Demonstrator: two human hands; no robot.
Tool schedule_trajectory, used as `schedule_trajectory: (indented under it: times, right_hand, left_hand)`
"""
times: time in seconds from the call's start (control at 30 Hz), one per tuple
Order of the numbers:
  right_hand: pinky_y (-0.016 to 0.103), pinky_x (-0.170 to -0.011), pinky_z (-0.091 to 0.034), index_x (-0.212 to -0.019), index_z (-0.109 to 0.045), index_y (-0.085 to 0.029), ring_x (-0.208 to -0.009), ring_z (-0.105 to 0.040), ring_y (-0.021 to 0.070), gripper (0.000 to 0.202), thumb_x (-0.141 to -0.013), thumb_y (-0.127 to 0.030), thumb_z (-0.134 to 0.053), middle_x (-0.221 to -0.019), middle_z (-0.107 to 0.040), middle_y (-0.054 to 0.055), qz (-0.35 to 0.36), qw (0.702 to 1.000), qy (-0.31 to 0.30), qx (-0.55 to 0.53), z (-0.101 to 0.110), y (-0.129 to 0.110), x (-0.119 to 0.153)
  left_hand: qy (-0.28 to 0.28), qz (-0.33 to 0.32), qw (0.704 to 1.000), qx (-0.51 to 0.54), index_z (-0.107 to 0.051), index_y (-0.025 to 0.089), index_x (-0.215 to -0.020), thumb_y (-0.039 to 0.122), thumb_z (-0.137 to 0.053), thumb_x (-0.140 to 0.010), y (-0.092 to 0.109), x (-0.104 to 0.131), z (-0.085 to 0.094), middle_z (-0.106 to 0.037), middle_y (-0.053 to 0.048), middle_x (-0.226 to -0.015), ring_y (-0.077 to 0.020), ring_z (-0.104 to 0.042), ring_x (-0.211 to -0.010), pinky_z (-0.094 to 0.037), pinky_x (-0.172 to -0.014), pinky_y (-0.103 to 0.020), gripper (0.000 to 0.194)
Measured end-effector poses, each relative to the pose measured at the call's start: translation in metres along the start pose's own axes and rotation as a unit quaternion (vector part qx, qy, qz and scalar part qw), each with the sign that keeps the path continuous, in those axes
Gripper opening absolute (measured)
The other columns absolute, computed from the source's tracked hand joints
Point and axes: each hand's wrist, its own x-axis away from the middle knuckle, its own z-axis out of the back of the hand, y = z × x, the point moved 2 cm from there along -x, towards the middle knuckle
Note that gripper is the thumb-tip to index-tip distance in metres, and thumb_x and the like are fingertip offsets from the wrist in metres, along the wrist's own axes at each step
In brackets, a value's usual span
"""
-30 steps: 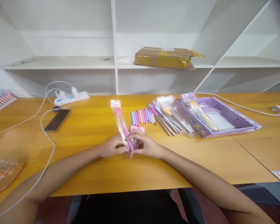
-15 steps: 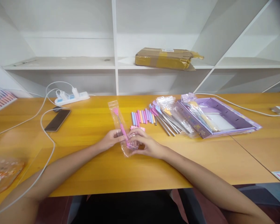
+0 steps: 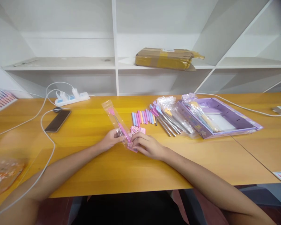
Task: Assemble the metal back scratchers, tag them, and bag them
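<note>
Clear bag (image 3: 107, 107), a pink tool (image 3: 123, 131) inside, slanted just left of centre between your hands.
Your left hand (image 3: 111, 139) pinched its side; your right hand (image 3: 148, 145) curled at its near end, grip unclear, apparently working a small pink piece (image 3: 132, 148). Next seemed to call for a steady left pinch.

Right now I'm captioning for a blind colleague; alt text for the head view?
Left hand holds a clear bag containing a pink tool, right hand at its lower end. Beyond lie colored sticks; rightward, metal-stemmed tools and a purple box.
</note>
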Motion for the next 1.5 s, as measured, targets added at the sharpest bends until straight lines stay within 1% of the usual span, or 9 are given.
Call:
schedule_trajectory:
  times: [0.13,0.47,0.57,0.73,0.97,1.17,1.33,1.43,1.5]
  right_hand:
    - [0.034,-0.093,-0.057,-0.108,-0.063,-0.023,-0.108,-0.067,0.0191,0.008,-0.105,-0.022,-0.056,-0.113,-0.069,0.009,-0.011,1.000,0.001,-0.010,-0.001,-0.001,-0.001]
    - [0.030,-0.084,-0.056,-0.108,-0.064,-0.022,-0.098,-0.068,0.0174,0.008,-0.106,-0.023,-0.056,-0.108,-0.071,0.008,0.001,1.000,-0.004,0.022,-0.004,0.002,-0.001]
    - [0.029,-0.085,-0.056,-0.109,-0.065,-0.022,-0.100,-0.069,0.0168,0.008,-0.105,-0.023,-0.058,-0.110,-0.071,0.008,0.012,1.000,-0.004,0.025,-0.005,0.002,-0.001]
    - [0.028,-0.083,-0.055,-0.106,-0.064,-0.021,-0.096,-0.067,0.0163,0.006,-0.105,-0.022,-0.058,-0.105,-0.070,0.008,0.017,0.999,0.015,0.023,-0.005,0.001,-0.002]
    - [0.025,-0.067,-0.047,-0.101,-0.063,-0.021,-0.072,-0.058,0.0128,0.007,-0.103,-0.028,-0.062,-0.088,-0.062,0.002,-0.081,0.995,0.063,0.000,-0.009,0.002,-0.001]
    - [0.024,-0.066,-0.045,-0.098,-0.064,-0.021,-0.070,-0.057,0.0123,0.009,-0.103,-0.029,-0.062,-0.083,-0.060,0.000,-0.105,0.993,0.061,-0.012,-0.010,0.001,-0.002]
    - [0.026,-0.066,-0.047,-0.103,-0.061,-0.022,-0.072,-0.057,0.0130,0.011,-0.101,-0.032,-0.065,-0.091,-0.061,0.002,-0.129,0.990,0.060,-0.024,-0.012,0.006,0.000]
    - [0.027,-0.065,-0.048,-0.118,-0.055,-0.023,-0.071,-0.058,0.0127,0.030,-0.096,-0.036,-0.071,-0.100,-0.062,0.003,-0.191,0.978,0.060,-0.057,-0.014,0.012,0.002]
    - [0.026,-0.062,-0.048,-0.124,-0.050,-0.024,-0.067,-0.058,0.0120,0.036,-0.098,-0.040,-0.069,-0.094,-0.061,0.000,-0.222,0.965,0.049,-0.133,-0.017,0.016,0.003]
  left_hand:
    - [0.011,0.001,1.000,-0.009,-0.074,0.016,-0.098,0.047,-0.080,-0.086,0.003,0.000,-0.001,-0.076,-0.006,-0.093,-0.0188,-0.068,-0.082,-0.053,-0.079,-0.030,0.033]
    - [0.030,-0.025,0.999,0.009,-0.069,0.018,-0.104,0.045,-0.082,-0.085,0.007,0.001,-0.007,-0.073,-0.005,-0.098,-0.0192,-0.068,-0.090,-0.053,-0.083,-0.029,0.036]
    - [0.053,-0.016,0.998,0.007,-0.066,0.016,-0.105,0.047,-0.083,-0.083,0.006,0.001,-0.006,-0.073,-0.006,-0.100,-0.0200,-0.068,-0.094,-0.053,-0.086,-0.031,0.041]
    - [0.042,-0.001,0.999,-0.034,-0.063,0.016,-0.111,0.043,-0.086,-0.081,0.001,0.003,-0.007,-0.073,-0.007,-0.107,-0.0222,-0.068,-0.100,-0.053,-0.091,-0.035,0.046]
    - [-0.030,0.005,1.000,-0.002,-0.060,0.018,-0.122,0.042,-0.085,-0.082,0.000,0.007,-0.013,-0.074,-0.011,-0.119,-0.0260,-0.070,-0.108,-0.054,-0.096,-0.041,0.053]
    - [-0.072,-0.002,0.997,-0.013,-0.056,0.020,-0.134,0.037,-0.096,-0.070,0.000,0.010,-0.012,-0.070,-0.015,-0.133,-0.0320,-0.067,-0.122,-0.052,-0.103,-0.045,0.077]
    - [-0.050,0.007,0.996,-0.079,-0.061,0.019,-0.124,0.039,-0.087,-0.081,-0.005,0.012,-0.013,-0.074,-0.012,-0.121,-0.0279,-0.071,-0.108,-0.055,-0.096,-0.043,0.055]
    - [-0.061,0.010,0.995,-0.079,-0.061,0.018,-0.122,0.041,-0.084,-0.085,-0.005,0.012,-0.014,-0.074,-0.010,-0.116,-0.0255,-0.071,-0.103,-0.055,-0.093,-0.042,0.049]
    - [-0.067,0.010,0.995,-0.072,-0.058,0.020,-0.127,0.040,-0.084,-0.085,-0.003,0.011,-0.015,-0.073,-0.010,-0.118,-0.0252,-0.071,-0.105,-0.055,-0.095,-0.042,0.053]
